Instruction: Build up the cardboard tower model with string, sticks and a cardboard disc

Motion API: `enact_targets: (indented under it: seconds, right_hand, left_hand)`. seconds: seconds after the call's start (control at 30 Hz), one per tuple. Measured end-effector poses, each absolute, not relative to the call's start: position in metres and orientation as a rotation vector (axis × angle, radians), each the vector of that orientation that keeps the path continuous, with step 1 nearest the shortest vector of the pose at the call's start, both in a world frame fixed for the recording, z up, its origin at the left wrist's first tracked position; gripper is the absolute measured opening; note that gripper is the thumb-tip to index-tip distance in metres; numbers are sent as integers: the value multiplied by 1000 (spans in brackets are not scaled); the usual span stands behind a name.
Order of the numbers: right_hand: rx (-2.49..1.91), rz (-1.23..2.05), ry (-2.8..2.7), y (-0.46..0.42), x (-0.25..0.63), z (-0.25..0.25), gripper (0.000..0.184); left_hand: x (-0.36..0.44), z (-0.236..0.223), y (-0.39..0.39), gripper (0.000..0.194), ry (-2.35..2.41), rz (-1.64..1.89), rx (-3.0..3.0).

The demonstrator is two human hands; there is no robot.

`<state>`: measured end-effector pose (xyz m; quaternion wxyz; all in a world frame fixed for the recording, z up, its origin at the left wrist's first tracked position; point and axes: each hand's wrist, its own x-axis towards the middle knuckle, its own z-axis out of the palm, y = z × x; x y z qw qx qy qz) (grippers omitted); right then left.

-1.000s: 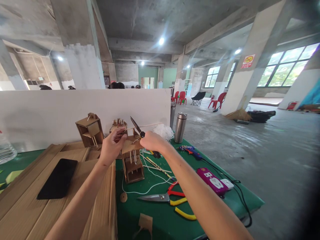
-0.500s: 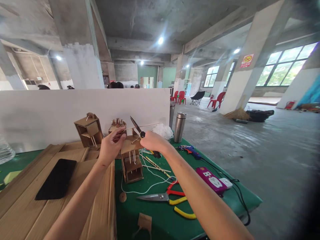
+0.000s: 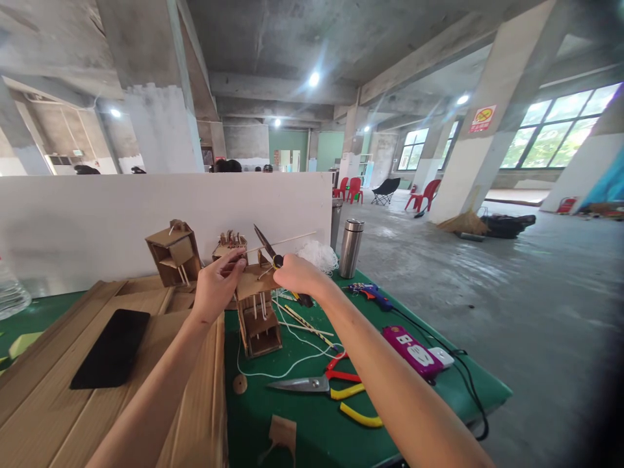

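My left hand (image 3: 221, 283) pinches one end of a thin wooden stick (image 3: 299, 236), which slants up to the right in front of the white board. My right hand (image 3: 298, 274) is closed around scissors (image 3: 266, 242) with dark blades and a black-and-yellow handle. Their blades point up to the left and cross the stick; whether they touch it I cannot tell. Just below both hands stands a small cardboard structure (image 3: 258, 325) with white sticks inside. Behind my left fingers, another cardboard piece (image 3: 228, 242) is partly covered. A third cardboard structure (image 3: 173, 253) stands to the left.
Large shears (image 3: 302, 385) with red and yellow handles lie on the green table (image 3: 307, 439), near white string and loose sticks. To the right are a glue gun (image 3: 370, 294), a purple power strip (image 3: 414, 353) and a steel flask (image 3: 351, 248). A black phone (image 3: 111, 349) rests on cardboard (image 3: 195, 416).
The stick's far end has tilted up slightly. Both hands stay in almost the same place, keeping their hold.
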<state>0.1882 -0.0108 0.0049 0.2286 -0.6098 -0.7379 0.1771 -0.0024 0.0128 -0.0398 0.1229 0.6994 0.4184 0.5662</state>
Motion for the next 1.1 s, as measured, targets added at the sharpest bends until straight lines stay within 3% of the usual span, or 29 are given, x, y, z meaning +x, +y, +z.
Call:
enact_targets:
  seconds: [0.7, 1.1]
  right_hand:
    - [-1737, 487, -2002, -12, 184, 6, 38]
    - [-1650, 513, -1886, -32, 200, 2, 16]
  left_hand:
    - [-3, -37, 11, 34, 1263, 1601, 2108]
    - [-7, -36, 9, 36, 1238, 1653, 2206]
